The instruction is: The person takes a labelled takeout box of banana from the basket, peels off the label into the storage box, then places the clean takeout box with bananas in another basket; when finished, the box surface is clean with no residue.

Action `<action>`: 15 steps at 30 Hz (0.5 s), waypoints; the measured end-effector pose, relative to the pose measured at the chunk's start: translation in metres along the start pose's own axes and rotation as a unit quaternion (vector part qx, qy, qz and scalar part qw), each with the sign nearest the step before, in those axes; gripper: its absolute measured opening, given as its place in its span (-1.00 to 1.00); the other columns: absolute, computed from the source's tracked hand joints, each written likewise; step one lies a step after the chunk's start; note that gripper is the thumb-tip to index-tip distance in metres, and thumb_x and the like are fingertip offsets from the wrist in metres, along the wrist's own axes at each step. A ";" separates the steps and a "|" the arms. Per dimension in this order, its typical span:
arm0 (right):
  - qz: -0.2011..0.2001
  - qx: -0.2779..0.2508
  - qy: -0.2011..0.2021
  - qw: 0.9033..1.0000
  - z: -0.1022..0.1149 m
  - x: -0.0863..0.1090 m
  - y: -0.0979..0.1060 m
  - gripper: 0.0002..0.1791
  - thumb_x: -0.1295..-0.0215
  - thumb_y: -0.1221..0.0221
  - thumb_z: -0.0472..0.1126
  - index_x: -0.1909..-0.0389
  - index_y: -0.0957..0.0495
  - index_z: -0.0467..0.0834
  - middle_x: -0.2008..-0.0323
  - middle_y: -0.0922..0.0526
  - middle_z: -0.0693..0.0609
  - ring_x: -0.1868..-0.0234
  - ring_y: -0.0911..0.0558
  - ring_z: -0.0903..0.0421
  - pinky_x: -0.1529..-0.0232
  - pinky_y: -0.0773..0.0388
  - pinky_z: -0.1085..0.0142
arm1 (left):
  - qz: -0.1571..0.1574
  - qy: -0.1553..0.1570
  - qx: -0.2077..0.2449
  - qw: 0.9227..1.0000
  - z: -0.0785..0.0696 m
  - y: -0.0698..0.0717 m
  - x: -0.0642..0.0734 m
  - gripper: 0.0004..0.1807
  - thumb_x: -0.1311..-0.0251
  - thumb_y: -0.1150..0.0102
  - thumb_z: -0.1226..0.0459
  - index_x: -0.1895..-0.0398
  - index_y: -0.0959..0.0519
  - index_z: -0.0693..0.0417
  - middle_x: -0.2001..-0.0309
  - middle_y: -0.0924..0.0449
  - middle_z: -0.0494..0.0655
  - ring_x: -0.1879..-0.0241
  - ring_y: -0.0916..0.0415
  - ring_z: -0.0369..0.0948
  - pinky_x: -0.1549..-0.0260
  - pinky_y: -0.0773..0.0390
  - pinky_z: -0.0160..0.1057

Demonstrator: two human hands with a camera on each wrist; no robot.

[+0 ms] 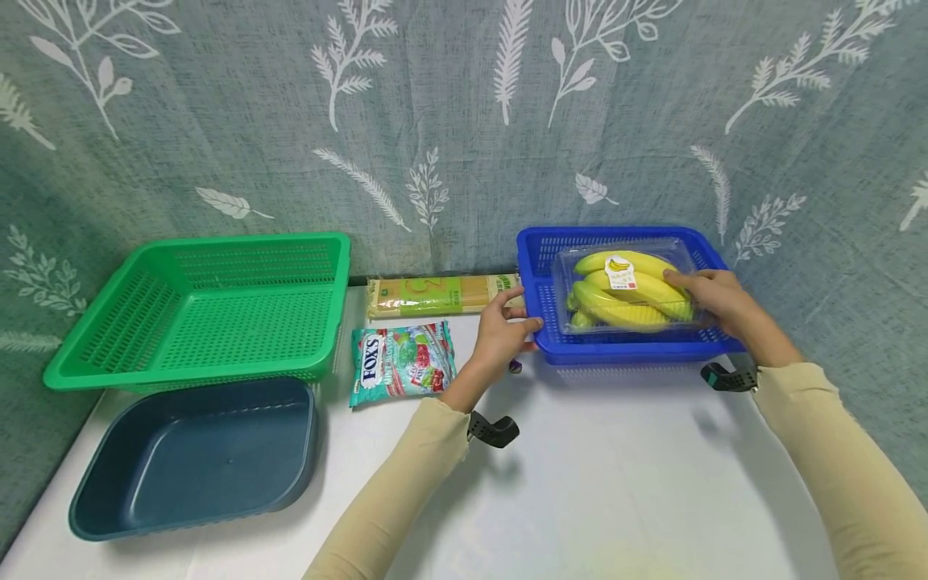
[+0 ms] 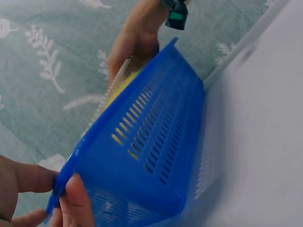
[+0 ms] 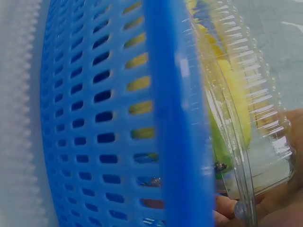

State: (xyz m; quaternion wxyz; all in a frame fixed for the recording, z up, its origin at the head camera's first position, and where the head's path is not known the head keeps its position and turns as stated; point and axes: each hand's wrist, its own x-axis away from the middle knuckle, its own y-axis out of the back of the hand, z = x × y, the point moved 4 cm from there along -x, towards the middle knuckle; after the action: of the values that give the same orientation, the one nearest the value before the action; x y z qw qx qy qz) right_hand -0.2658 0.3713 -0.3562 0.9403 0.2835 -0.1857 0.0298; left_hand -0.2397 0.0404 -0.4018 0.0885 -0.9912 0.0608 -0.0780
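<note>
Grey-green cloth (image 1: 449,121) printed with white leaves and sprigs hangs behind and at the sides of a white surface (image 1: 594,467). Toward the right, against the cloth, stands a blue basket (image 1: 631,352) with slotted walls, and in it lies a clear plastic box (image 1: 629,300) of bananas (image 1: 656,294). Part of the box rises above the rim; yellow shows through the slots in both wrist views. On its top sits a white label (image 1: 620,274) with a banana picture, and some of the fruit is green toward the ends.

The left hand (image 1: 502,329) pinches the basket's left rim — thumb on one side, fingers on the other. The right hand (image 1: 714,296) grips the right end of the box, its fingertips curled about the lower edge. Both arms wear cream sleeves (image 1: 406,479), with a black device (image 1: 495,431) at each wrist.

Just beside the left hand is a small purple thing (image 1: 515,366), too small to make out. Further left lie a teal FOX'S bag (image 1: 403,362) and, behind it, a long packet (image 1: 438,296) with a green label. At the far left stands a green basket (image 1: 246,326) — and in front of it, a dark blue tub (image 1: 217,463).
</note>
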 end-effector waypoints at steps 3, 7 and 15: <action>-0.007 -0.022 0.005 1.000 0.004 0.004 0.002 0.19 -0.35 -0.01 0.40 -0.53 0.25 -0.44 -0.43 0.02 -0.44 0.00 -0.43 0.05 0.17 -0.67 0.23 | -0.002 0.002 0.000 1.000 -0.001 0.000 0.000 -0.31 -0.20 -0.27 0.55 -0.39 -0.40 -0.02 0.15 -0.57 0.10 0.33 -0.66 -0.08 0.50 -0.69 -0.23; -0.012 -0.041 0.012 0.999 0.013 0.011 0.004 0.20 -0.34 -0.02 0.41 -0.55 0.28 -0.40 -0.50 0.17 -0.43 -0.06 -0.43 0.00 0.15 -0.69 0.16 | -0.005 0.003 -0.005 1.000 -0.001 0.001 0.000 -0.30 -0.20 -0.28 0.53 -0.40 -0.40 -0.03 0.14 -0.57 0.09 0.36 -0.64 -0.14 0.50 -0.69 -0.22; -0.020 -0.034 0.044 0.998 0.030 0.026 0.003 0.14 -0.37 0.03 0.40 -0.53 0.13 -0.45 -0.29 -0.13 -0.41 0.28 -0.56 0.22 0.22 -0.70 0.16 | 0.005 0.003 -0.006 1.000 -0.001 0.005 0.002 -0.31 -0.22 -0.29 0.51 -0.42 -0.41 -0.04 0.12 -0.54 0.09 0.29 -0.65 -0.08 0.51 -0.68 -0.25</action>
State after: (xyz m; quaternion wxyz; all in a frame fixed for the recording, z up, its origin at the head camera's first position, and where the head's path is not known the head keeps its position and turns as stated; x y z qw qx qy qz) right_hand -0.2514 0.3560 -0.3224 0.9570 0.2538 -0.1392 0.0174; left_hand -0.2383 0.0354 -0.4013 0.0828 -0.9911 0.0661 -0.0804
